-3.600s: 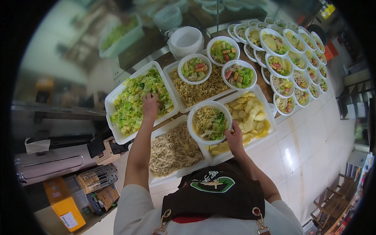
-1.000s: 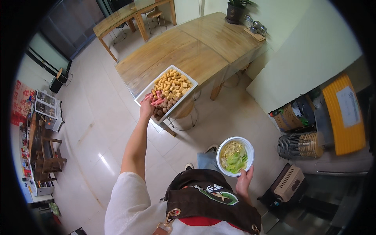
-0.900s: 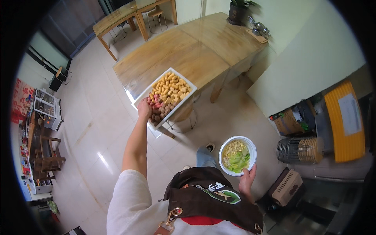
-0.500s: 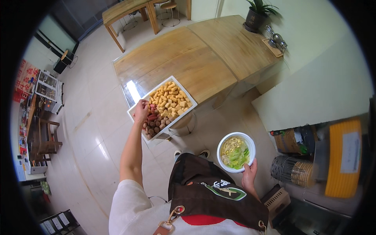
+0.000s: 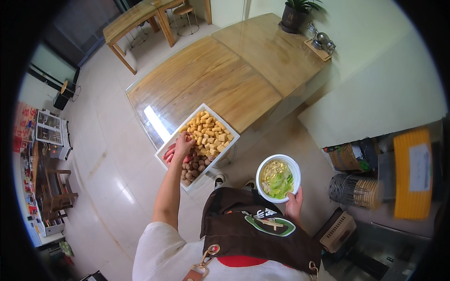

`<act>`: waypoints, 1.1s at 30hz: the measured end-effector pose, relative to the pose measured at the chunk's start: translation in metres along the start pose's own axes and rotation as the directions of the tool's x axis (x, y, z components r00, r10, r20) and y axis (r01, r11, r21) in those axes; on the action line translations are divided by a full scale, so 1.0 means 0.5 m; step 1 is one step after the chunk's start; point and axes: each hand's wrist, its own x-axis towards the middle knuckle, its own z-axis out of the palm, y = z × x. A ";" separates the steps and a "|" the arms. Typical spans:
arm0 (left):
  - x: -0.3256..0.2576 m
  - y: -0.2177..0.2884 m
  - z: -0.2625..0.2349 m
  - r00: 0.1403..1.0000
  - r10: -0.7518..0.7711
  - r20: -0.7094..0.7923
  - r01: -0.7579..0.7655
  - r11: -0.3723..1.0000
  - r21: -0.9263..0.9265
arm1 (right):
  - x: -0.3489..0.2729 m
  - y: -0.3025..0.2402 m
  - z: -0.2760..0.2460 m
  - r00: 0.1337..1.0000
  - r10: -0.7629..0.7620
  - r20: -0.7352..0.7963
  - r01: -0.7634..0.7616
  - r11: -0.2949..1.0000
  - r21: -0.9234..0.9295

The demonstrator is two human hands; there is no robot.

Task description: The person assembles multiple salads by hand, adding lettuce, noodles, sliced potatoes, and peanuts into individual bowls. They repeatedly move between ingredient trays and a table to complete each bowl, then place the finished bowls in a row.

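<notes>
A white rectangular tray (image 5: 228, 148) sits at the near corner of the wooden table. It holds golden puffy pieces (image 5: 202, 122), pale yellow cubes (image 5: 212, 144), pinkish-red sausages (image 5: 169, 153) and brown meatballs (image 5: 192, 171). My left hand (image 5: 184, 144) is over the tray's middle, between the sausages and the golden pieces. Its fingers are bent together in a pinch; what they hold, if anything, is hidden. My right hand (image 5: 294, 205) grips the rim of a round white bowl (image 5: 298, 172). Inside the bowl lie green lettuce (image 5: 280, 184) and bean sprouts (image 5: 273, 169).
The wooden table (image 5: 201, 70) extends away, with a potted plant (image 5: 294, 18) and a small wooden board (image 5: 318, 49) carrying metal items at its far right. On my right stand a wire basket (image 5: 347, 189) and a yellow ribbed object (image 5: 412, 175). A stool and tables stand farther back.
My left hand has shifted right across the tray, from its left edge toward the golden pieces, uncovering more sausages. The view has shifted slightly; the bowl stays in my right hand.
</notes>
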 end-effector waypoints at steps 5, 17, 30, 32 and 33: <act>-0.009 0.004 -0.007 0.997 -0.075 -0.006 0.071 0.965 -0.251 | -0.034 0.028 0.066 0.998 0.039 -0.058 -0.038 0.999 0.018; 0.026 0.189 0.166 0.705 0.522 0.481 -0.706 0.450 0.547 | -0.213 0.079 0.121 0.917 0.001 -0.398 0.025 0.998 0.059; -0.310 0.481 0.235 -0.176 0.688 0.704 -0.751 0.368 -0.547 | -0.298 0.282 0.103 0.513 -0.320 -0.796 0.403 0.909 -0.105; -0.470 0.489 0.261 -0.429 0.651 0.626 -0.654 0.255 -0.713 | -0.354 0.290 0.098 0.452 -0.336 -0.826 0.461 0.881 -0.106; -0.544 0.480 0.266 -0.544 0.625 0.560 -0.615 0.158 -0.773 | -0.391 0.297 0.092 0.422 -0.343 -0.839 0.493 0.864 -0.105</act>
